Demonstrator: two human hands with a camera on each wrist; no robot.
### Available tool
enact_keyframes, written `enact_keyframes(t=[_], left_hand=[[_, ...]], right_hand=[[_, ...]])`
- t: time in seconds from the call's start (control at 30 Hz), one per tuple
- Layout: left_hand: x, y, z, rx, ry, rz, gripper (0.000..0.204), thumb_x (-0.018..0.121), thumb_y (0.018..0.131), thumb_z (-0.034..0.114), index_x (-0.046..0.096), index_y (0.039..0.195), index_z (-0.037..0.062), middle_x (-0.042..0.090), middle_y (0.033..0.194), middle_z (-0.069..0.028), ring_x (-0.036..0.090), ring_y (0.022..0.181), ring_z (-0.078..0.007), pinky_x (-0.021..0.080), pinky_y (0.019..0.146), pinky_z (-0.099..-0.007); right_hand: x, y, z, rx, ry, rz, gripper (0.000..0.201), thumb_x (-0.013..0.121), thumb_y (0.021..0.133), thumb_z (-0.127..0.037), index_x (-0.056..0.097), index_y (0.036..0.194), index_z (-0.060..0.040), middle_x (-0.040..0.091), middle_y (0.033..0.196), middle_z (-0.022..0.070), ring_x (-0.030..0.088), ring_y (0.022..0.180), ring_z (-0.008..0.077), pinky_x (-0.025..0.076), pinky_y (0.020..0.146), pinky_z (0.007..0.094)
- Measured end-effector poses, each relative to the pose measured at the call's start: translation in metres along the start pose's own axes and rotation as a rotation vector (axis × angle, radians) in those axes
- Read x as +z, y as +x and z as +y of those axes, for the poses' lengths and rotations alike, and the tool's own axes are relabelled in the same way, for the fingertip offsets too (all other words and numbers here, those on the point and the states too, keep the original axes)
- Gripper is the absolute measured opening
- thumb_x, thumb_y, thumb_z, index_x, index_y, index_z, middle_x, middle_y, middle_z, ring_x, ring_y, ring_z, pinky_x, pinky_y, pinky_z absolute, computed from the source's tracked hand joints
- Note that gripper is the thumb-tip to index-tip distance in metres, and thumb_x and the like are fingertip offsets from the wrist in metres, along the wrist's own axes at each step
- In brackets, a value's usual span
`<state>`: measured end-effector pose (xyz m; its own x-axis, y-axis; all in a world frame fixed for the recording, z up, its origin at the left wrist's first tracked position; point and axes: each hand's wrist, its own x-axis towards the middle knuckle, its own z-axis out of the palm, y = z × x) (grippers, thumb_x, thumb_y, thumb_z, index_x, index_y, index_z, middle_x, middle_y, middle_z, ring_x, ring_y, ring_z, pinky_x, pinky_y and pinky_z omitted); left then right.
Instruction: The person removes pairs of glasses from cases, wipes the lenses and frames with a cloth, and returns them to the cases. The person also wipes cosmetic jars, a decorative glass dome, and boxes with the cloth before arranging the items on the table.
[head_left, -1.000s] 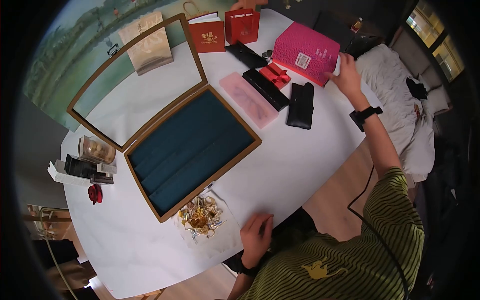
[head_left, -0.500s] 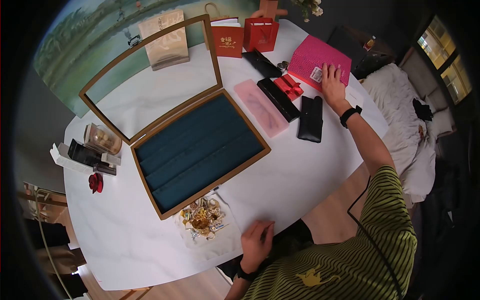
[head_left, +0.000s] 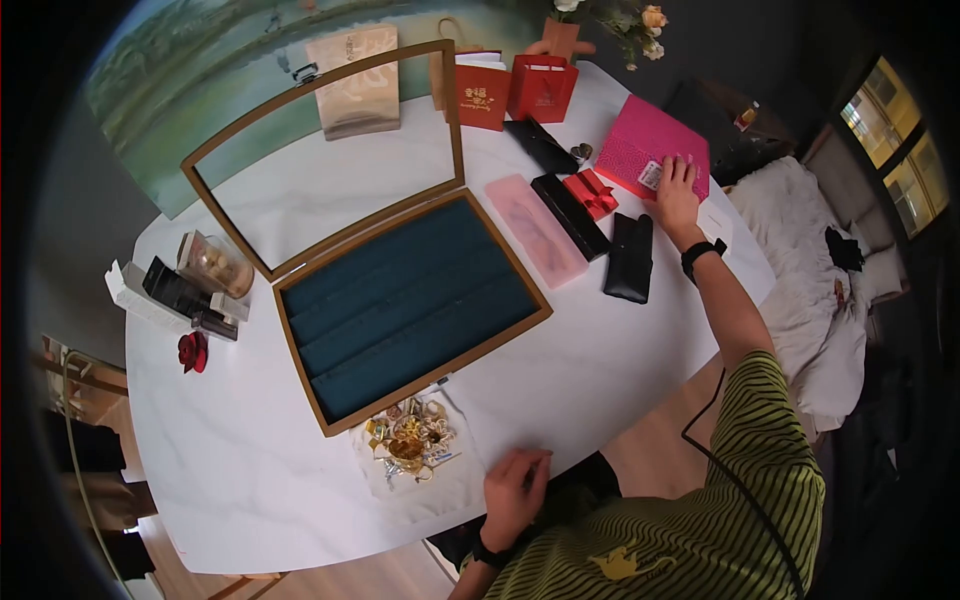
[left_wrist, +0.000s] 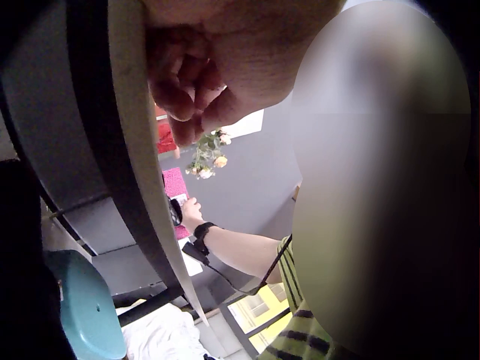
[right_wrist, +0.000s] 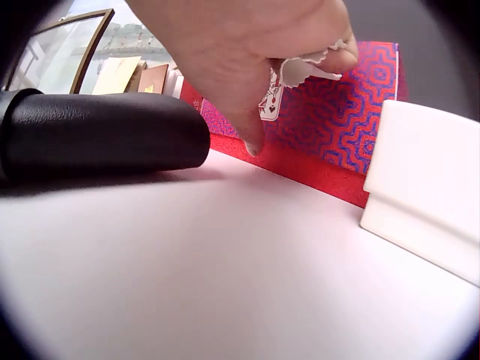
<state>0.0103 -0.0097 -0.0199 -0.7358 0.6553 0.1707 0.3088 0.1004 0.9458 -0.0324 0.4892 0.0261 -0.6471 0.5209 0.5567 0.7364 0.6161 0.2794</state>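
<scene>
My right hand (head_left: 678,200) rests on the magenta patterned box (head_left: 640,130), fingers lying over its top beside a white printed label (head_left: 652,175). In the right wrist view the thumb reaches down by the box's red front edge, and a white scalloped piece (right_wrist: 304,69) shows under the palm; I cannot tell whether the fingers hold it. My left hand (head_left: 515,490) lies loosely curled at the table's near edge, with nothing visible in it. Left of it, a pile of gold and silver jewellery (head_left: 410,440) sits on a white cloth (head_left: 455,490).
A wooden display case (head_left: 545,308) with dark teal lining stands with its glass lid raised. A black pouch (head_left: 628,258), a black case (head_left: 570,215), a pink case (head_left: 530,230) and a red ribboned box (head_left: 592,193) lie left of the right hand. Cosmetics boxes (head_left: 150,295) stand far left.
My right hand has moved from the magenta box's right edge onto its top. The head view has shifted; my left hand stays by the table edge.
</scene>
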Motion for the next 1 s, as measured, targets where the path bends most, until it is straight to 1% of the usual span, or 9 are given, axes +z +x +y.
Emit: enact_keyframes(t=[0.13, 0.2, 0.23, 0.33, 0.47, 0.67, 0.73, 0.83, 1.0], left_hand=[[-0.005, -0.003, 0.004, -0.026, -0.035, 0.0, 0.006, 0.065, 0.081, 0.002, 0.065, 0.087, 0.003, 0.059, 0.072, -0.0077, 0.056, 0.052, -0.0187, 0.045, 0.048, -0.028], [-0.006, -0.003, 0.003, -0.047, -0.047, -0.026, 0.007, 0.064, 0.082, 0.002, 0.067, 0.088, 0.0027, 0.059, 0.071, -0.0082, 0.056, 0.055, -0.0163, 0.042, 0.05, -0.0258], [-0.006, -0.003, 0.002, -0.045, -0.05, -0.022, 0.007, 0.064, 0.082, 0.002, 0.067, 0.088, 0.0027, 0.059, 0.071, -0.0082, 0.056, 0.055, -0.0163, 0.042, 0.05, -0.0258], [-0.005, -0.005, 0.0, -0.041, -0.082, -0.023, 0.007, 0.064, 0.082, 0.002, 0.067, 0.088, 0.0032, 0.058, 0.071, -0.0079, 0.056, 0.055, -0.016, 0.042, 0.05, -0.0259], [-0.006, -0.006, 0.0, -0.039, -0.094, -0.021, 0.006, 0.064, 0.082, 0.003, 0.067, 0.088, 0.0034, 0.058, 0.071, -0.0076, 0.056, 0.055, -0.0159, 0.042, 0.05, -0.0258], [-0.007, -0.005, 0.002, -0.044, -0.111, -0.004, 0.006, 0.065, 0.083, 0.004, 0.066, 0.088, 0.0035, 0.059, 0.071, -0.0075, 0.056, 0.055, -0.0156, 0.042, 0.049, -0.0257], [-0.007, -0.005, 0.002, -0.044, -0.113, 0.001, 0.006, 0.065, 0.083, 0.004, 0.066, 0.088, 0.0035, 0.059, 0.071, -0.0074, 0.056, 0.056, -0.0155, 0.042, 0.049, -0.0257], [-0.007, -0.004, 0.002, -0.055, -0.118, -0.019, 0.007, 0.065, 0.083, 0.004, 0.067, 0.089, 0.0037, 0.059, 0.072, -0.0073, 0.056, 0.056, -0.0155, 0.042, 0.049, -0.0257], [-0.006, -0.004, 0.0, -0.043, -0.108, -0.004, 0.006, 0.065, 0.083, 0.004, 0.067, 0.089, 0.0042, 0.058, 0.071, -0.0073, 0.055, 0.055, -0.0155, 0.041, 0.049, -0.0256]], right_hand=[[-0.003, 0.004, -0.002, 0.016, -0.005, -0.048, 0.086, 0.081, 0.065, -0.025, 0.034, 0.132, -0.0017, 0.042, 0.129, 0.0217, 0.039, 0.124, 0.0451, 0.053, 0.086, 0.0442], [-0.007, 0.005, -0.001, 0.017, 0.028, -0.074, 0.081, 0.081, 0.065, -0.024, 0.036, 0.129, -0.0016, 0.043, 0.128, 0.0213, 0.04, 0.123, 0.0456, 0.053, 0.086, 0.0443], [-0.009, 0.005, -0.001, 0.005, 0.027, -0.052, 0.073, 0.079, 0.067, -0.022, 0.039, 0.124, -0.002, 0.044, 0.125, 0.0209, 0.042, 0.122, 0.0454, 0.053, 0.085, 0.0448], [-0.016, 0.006, -0.003, 0.013, 0.016, -0.078, 0.067, 0.078, 0.068, -0.021, 0.041, 0.12, -0.0029, 0.044, 0.123, 0.0206, 0.043, 0.12, 0.0447, 0.054, 0.084, 0.0454], [-0.009, 0.006, 0.0, -0.008, 0.006, -0.046, 0.065, 0.078, 0.067, -0.021, 0.041, 0.118, -0.0036, 0.044, 0.122, 0.0202, 0.044, 0.119, 0.0441, 0.054, 0.084, 0.0461], [-0.034, 0.015, -0.002, -0.014, 0.003, -0.179, 0.068, 0.079, 0.069, -0.034, 0.043, 0.119, -0.0039, 0.047, 0.121, 0.0212, 0.046, 0.119, 0.0432, 0.052, 0.085, 0.0469], [-0.043, 0.021, -0.005, 0.003, -0.001, -0.225, 0.073, 0.077, 0.069, -0.046, 0.044, 0.119, -0.0024, 0.05, 0.12, 0.0229, 0.05, 0.116, 0.0435, 0.051, 0.086, 0.0467], [-0.046, 0.033, -0.004, -0.008, -0.029, -0.291, 0.077, 0.075, 0.069, -0.052, 0.045, 0.118, -0.0006, 0.053, 0.118, 0.024, 0.054, 0.111, 0.0431, 0.051, 0.087, 0.0459], [-0.044, 0.04, -0.008, -0.035, -0.07, -0.343, 0.072, 0.075, 0.07, -0.048, 0.046, 0.116, -0.0002, 0.055, 0.112, 0.0236, 0.058, 0.105, 0.041, 0.051, 0.085, 0.0448]])
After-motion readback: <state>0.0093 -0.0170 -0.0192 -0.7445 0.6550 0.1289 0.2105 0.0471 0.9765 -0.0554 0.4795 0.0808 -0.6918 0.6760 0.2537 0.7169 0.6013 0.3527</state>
